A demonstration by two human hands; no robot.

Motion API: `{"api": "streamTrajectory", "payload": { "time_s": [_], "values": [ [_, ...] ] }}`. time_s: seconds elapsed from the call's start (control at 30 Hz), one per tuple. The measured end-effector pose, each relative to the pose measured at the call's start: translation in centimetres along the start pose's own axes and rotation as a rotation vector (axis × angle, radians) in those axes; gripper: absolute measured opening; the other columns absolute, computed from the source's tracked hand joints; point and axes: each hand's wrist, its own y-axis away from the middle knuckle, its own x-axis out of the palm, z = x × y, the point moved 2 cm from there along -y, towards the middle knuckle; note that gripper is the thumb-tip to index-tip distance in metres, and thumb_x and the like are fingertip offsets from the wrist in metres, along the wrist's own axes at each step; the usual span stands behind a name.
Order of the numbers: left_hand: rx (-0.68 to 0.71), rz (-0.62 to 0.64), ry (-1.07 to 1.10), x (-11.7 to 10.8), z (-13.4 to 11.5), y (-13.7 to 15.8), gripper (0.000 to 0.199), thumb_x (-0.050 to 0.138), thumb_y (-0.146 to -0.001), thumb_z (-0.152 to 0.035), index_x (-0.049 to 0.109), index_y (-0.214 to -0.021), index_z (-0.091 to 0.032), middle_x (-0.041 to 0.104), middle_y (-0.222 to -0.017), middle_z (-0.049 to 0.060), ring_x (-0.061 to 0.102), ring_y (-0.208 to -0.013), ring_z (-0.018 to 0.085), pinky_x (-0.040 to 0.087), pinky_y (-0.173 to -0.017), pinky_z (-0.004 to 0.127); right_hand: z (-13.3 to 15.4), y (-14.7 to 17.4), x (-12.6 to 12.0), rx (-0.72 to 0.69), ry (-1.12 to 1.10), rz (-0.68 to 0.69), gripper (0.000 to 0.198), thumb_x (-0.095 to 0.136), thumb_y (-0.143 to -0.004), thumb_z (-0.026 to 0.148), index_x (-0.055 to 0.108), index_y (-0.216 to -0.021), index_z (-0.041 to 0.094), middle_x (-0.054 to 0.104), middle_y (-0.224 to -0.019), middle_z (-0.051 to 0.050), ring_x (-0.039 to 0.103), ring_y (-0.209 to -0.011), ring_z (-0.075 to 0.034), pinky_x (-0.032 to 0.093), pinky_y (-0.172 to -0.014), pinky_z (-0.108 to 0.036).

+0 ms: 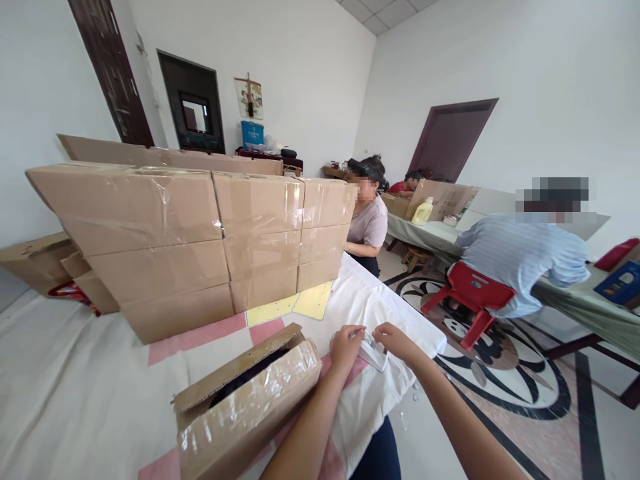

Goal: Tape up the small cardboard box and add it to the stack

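My left hand [347,347] and my right hand [397,340] are close together near the table's right edge. Both have their fingers bent in a pinch over a small white tray-like holder [374,359]. Something small and pale shows between the fingertips, too small to name. The holder's far end is partly hidden by my hands. To the left of my left forearm lies an open cardboard box [255,400], with dark contents just visible under its flap.
Taped cardboard boxes [175,253] stand stacked across the table. Yellow sheets [313,301] lie at their foot on the white cloth [110,380]. One person [370,227] sits beyond the stack, another on a red chair [475,290] at right.
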Motion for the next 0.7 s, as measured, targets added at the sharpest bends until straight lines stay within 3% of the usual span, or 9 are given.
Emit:
{"api": "streamTrajectory", "payload": {
  "time_s": [0.2,0.37,0.57,0.7],
  "values": [
    [0.047,-0.028,-0.059,0.3,-0.1,0.6,0.021,0.063,-0.087,-0.033,0.077,-0.103,-0.028,0.075,-0.115,0.002,0.067,-0.11,0.022,0.048,-0.103,0.035,-0.9,0.8,-0.4,0.015,0.066,-0.019,0.028,0.054,-0.082,0.034,0.061,-0.059,0.019,0.067,-0.074,-0.006,0.064,-0.081,-0.023,0.048,-0.081,-0.034],
    [0.073,-0.076,-0.153,0.5,-0.9,1.7,0.026,0.07,-0.083,-0.033,0.074,-0.108,-0.03,0.072,-0.119,0.001,0.064,-0.111,0.024,0.044,-0.105,0.04,-2.1,1.8,-1.0,0.012,0.124,-0.118,0.03,0.054,-0.081,0.035,0.069,-0.06,0.019,0.069,-0.095,-0.009,0.059,-0.104,-0.029,0.042,-0.096,-0.041],
    [0.094,-0.102,-0.24,0.7,-1.4,2.2,0.03,0.074,-0.08,-0.03,0.072,-0.11,-0.03,0.071,-0.12,0.001,0.063,-0.111,0.025,0.042,-0.102,0.04,-3.2,2.2,-0.7,0.013,0.03,-0.113,0.026,0.056,-0.079,0.032,0.066,-0.059,0.019,0.069,-0.088,-0.007,0.062,-0.098,-0.025,0.045,-0.091,-0.034],
    [0.099,-0.097,-0.269,0.7,-1.2,2.1,0.031,0.076,-0.081,-0.031,0.071,-0.112,-0.032,0.071,-0.121,-0.002,0.062,-0.112,0.022,0.04,-0.102,0.037,-4.2,2.4,0.0,0.073,-0.091,-0.082,0.026,0.055,-0.081,0.037,0.064,-0.066,0.017,0.068,-0.084,-0.007,0.062,-0.088,-0.023,0.046,-0.078,-0.032]
  ]
}}
